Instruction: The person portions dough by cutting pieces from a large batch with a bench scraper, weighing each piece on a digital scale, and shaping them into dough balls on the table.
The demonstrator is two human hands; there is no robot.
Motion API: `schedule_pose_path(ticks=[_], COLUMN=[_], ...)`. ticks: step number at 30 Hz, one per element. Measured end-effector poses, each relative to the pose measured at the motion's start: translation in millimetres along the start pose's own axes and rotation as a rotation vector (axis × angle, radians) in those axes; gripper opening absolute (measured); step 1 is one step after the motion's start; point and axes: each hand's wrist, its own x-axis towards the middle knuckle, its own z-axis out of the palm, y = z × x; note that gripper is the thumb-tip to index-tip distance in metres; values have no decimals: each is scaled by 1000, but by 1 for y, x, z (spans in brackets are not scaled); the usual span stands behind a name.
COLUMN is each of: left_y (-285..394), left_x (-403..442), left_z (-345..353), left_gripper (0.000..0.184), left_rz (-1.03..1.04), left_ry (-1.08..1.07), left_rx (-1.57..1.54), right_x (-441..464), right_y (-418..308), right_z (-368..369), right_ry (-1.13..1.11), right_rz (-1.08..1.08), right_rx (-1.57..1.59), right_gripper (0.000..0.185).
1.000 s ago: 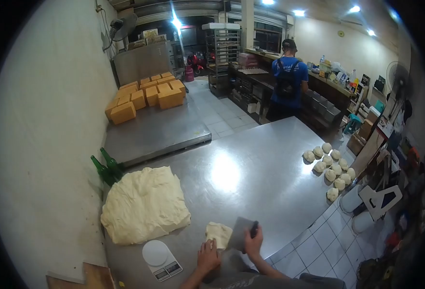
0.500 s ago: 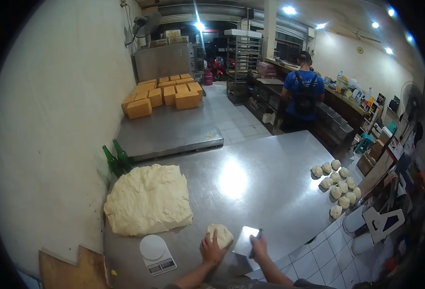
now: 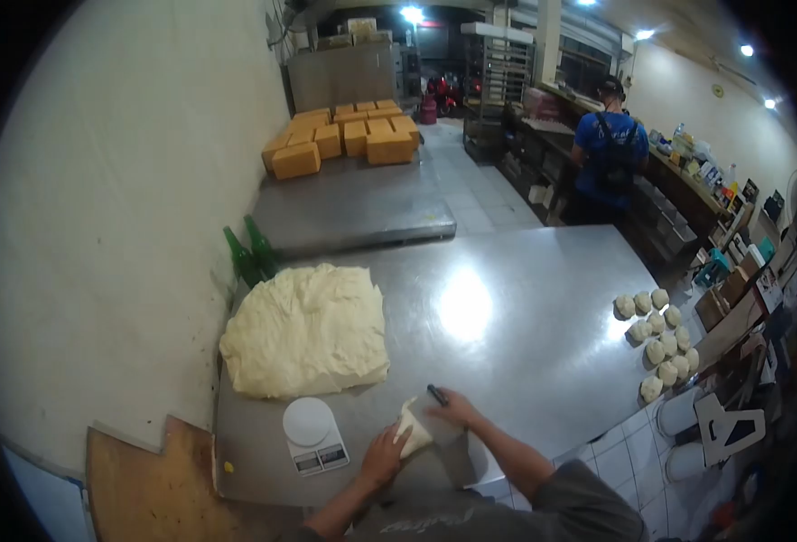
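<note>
My left hand point(image 3: 382, 458) is closed on the side of a small piece of dough point(image 3: 414, 436) at the table's near edge. The piece has a pulled-up tip on its far side. In my right hand point(image 3: 455, 411) is a dough scraper point(image 3: 437, 395), gripped by its dark handle; its blade barely shows and seems to stand edge-on beside the dough. A large slab of dough point(image 3: 308, 334) lies to the left, beyond a white kitchen scale point(image 3: 317, 436) with a round plate. Several small dough balls point(image 3: 656, 350) sit in a group at the right end.
Two green bottles point(image 3: 252, 253) stand by the wall behind the slab. Farther back, a second metal table point(image 3: 353, 212) holds several orange-brown blocks point(image 3: 344, 135). A person in a blue shirt point(image 3: 608, 149) works at a counter on the right. White buckets point(image 3: 681, 434) stand below the table's right edge.
The camera view has shifted, so the scene sits differently. My right hand has brought the scraper left and away from me, beside the dough piece. The blade has turned from flat-facing to edge-on.
</note>
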Motion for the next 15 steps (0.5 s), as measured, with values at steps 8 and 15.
schedule_pose_path(ticks=[8,15], left_y=[16,1], left_x=[-45,-39], left_z=[3,15], left_gripper=[67,63], left_rz=[-112,-426], left_ry=[-10,412], left_rx=[-221,-647], right_x=[25,-18], right_y=[-19,-164], right_z=[-23,-86], right_ry=[-129,473], right_rz=[27,-70], right_rx=[-219,16], right_gripper=[56,28])
